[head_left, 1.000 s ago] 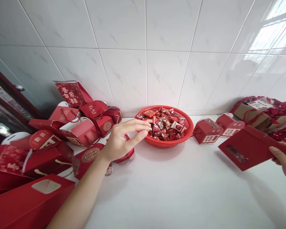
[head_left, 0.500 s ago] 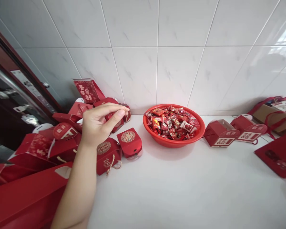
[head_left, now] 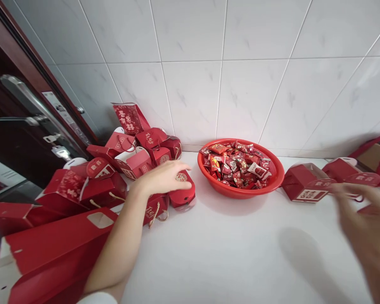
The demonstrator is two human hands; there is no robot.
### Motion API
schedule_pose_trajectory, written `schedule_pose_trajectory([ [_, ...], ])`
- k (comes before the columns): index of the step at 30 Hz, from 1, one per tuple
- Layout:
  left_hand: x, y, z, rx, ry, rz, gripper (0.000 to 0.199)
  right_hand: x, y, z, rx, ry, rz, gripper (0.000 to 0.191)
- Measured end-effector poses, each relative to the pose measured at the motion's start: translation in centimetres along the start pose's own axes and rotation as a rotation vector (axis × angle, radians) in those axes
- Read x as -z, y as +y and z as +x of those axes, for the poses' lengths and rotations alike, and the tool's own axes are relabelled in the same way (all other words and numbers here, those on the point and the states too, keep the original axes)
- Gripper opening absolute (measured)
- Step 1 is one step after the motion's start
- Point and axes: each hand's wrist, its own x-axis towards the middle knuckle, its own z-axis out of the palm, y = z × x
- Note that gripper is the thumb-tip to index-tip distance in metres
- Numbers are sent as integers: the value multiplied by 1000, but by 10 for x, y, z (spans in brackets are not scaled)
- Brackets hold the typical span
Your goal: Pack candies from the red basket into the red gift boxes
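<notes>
My left hand [head_left: 163, 178] is over a small red gift box [head_left: 183, 196] with a round gold emblem. Its thumb and fingers are apart above the lid; whether they touch the card is unclear. Just behind that wrist stands another red box with a twisted rope handle [head_left: 157, 214], partly covered by my arm. My right hand [head_left: 364, 219], smeared by motion, is at the right edge with its fingers spread and nothing visible in them. It is nearest to the red boxes with white labels [head_left: 310, 195]. Between the hands, a red plastic basket [head_left: 237, 193] holds many wrapped candies [head_left: 236, 166].
Several red gift boxes [head_left: 103, 190] crowd the left side, with a long red box [head_left: 63, 249] in front. A dark door with a metal handle [head_left: 28, 97] borders them. White tiles [head_left: 253, 93] rise behind the white tabletop [head_left: 228, 253].
My left hand has come down and to the right onto the small red box, its pinched fingers now parted. My right hand has entered from the right. The view has shifted left.
</notes>
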Motion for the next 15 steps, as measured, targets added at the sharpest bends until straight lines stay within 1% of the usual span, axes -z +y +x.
schedule_pose_trajectory([
  [1,-5,5,2,1,-90,31,64,-19,-12,-12,88,-78,108,36],
  [2,-11,11,5,8,-181,60,75,-38,-24,-26,192,-205,227,34],
  [3,-17,16,7,31,-224,83,82,-54,-34,-43,278,-352,309,33],
  [4,-24,21,9,50,-248,108,86,-67,-42,-59,351,-455,340,32],
  [5,-30,25,12,67,-249,140,86,-77,-47,-75,435,-501,356,31],
  [6,-36,29,14,77,-234,175,86,-84,-49,-88,478,-536,356,30],
  [8,-45,34,19,92,-204,247,85,-90,-46,-106,475,-612,343,30],
  [10,-49,34,24,103,-181,299,81,-89,-40,-112,440,-670,331,32],
  [12,-49,31,27,103,-170,303,75,-87,-35,-110,408,-693,326,33],
  [15,-39,19,27,61,-153,252,64,-87,-31,-105,381,-692,329,34],
])
